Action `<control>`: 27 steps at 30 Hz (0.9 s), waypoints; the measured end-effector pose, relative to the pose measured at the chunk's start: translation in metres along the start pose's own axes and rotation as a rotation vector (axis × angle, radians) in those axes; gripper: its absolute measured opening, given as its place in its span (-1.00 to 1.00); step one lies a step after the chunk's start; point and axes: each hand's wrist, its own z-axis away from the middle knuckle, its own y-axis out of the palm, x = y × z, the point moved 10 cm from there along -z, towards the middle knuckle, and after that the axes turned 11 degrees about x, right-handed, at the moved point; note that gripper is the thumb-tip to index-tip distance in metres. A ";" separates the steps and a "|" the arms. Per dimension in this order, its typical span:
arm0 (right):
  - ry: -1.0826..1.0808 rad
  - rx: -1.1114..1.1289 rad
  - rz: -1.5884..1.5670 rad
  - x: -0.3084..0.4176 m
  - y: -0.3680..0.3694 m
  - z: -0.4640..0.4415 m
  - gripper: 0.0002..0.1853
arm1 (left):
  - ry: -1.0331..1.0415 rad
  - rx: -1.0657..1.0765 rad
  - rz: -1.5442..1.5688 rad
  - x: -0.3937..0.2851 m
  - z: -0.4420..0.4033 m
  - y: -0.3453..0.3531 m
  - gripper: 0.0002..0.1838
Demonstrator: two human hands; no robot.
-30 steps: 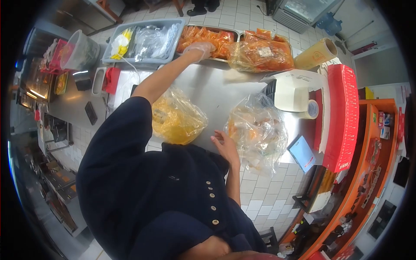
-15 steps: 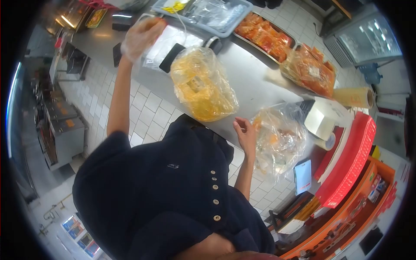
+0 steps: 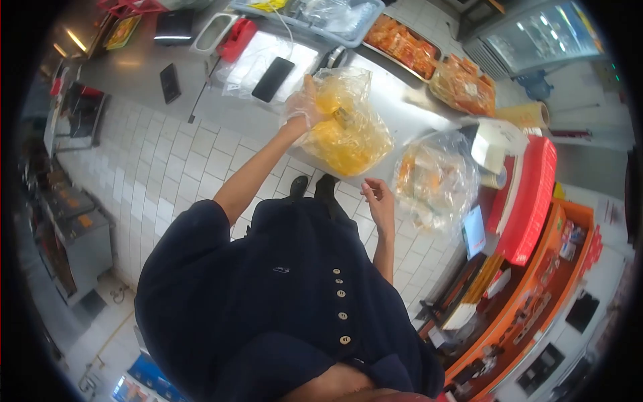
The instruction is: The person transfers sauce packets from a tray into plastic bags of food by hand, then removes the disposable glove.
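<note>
My left hand (image 3: 303,106), in a clear plastic glove, is at the left side of a clear plastic bag of yellow food (image 3: 348,144). Its fingers press and curl against the bag film, partly lost in the shiny plastic. The bag sits at the near edge of the steel table, with a small label on it. My bare right hand (image 3: 378,195) hovers just off the table edge, fingers loosely bent and apart, holding nothing. Close to its right lies another clear bag (image 3: 439,177) with pale and orange contents. A black phone (image 3: 273,79) rests left of the yellow bag.
Along the far side stand a blue tray (image 3: 348,33) of plastic bags, a metal tray of orange-red food (image 3: 402,50) and a bag of similar food (image 3: 462,86). A film roll (image 3: 526,115) and a red box (image 3: 532,201) are on the right. A red tape dispenser (image 3: 238,40) stands left.
My left hand has come from the red item at the far left to the yellow bag. That bag has shifted right, uncovering the phone. My right hand has barely moved.
</note>
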 end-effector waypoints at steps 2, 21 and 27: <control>0.027 -0.043 -0.071 -0.012 0.014 0.020 -0.63 | 0.060 -0.051 0.040 -0.014 -0.004 0.014 0.07; -0.037 -0.644 -0.921 -0.166 0.016 0.082 -0.44 | 0.787 -0.001 -0.096 -0.158 0.106 0.058 0.31; 0.060 -0.690 -0.912 -0.183 0.011 0.113 -0.47 | 0.751 0.239 -0.719 -0.214 0.147 0.152 0.41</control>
